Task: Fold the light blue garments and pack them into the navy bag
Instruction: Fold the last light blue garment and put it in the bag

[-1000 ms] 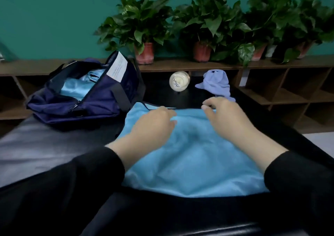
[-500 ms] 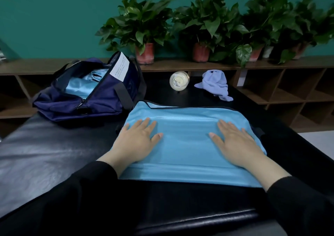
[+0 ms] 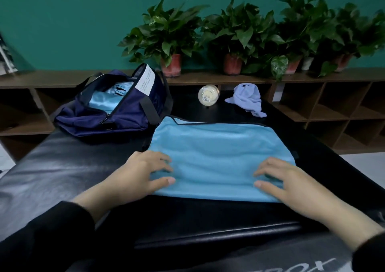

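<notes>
A folded light blue garment [image 3: 220,157] lies flat on the black padded table [image 3: 62,167] in front of me. My left hand [image 3: 143,173] rests on its near left corner and my right hand [image 3: 291,182] on its near right corner. Fingers and thumbs lie on top of the cloth, slightly bent. The navy bag [image 3: 116,117] sits unzipped at the back left, touching the garment's far left corner. Another light blue garment [image 3: 102,103] lies inside it.
A pale round bottle [image 3: 208,97] lies on its side behind the garment, beside a crumpled lilac cloth [image 3: 248,99]. Potted plants [image 3: 173,42] line a wooden shelf [image 3: 333,78] along the teal wall. The table's front edge is just below my wrists.
The garment's far part was folded over toward me, then pressed flat. Both hands have since slid back and outward to the near corners.
</notes>
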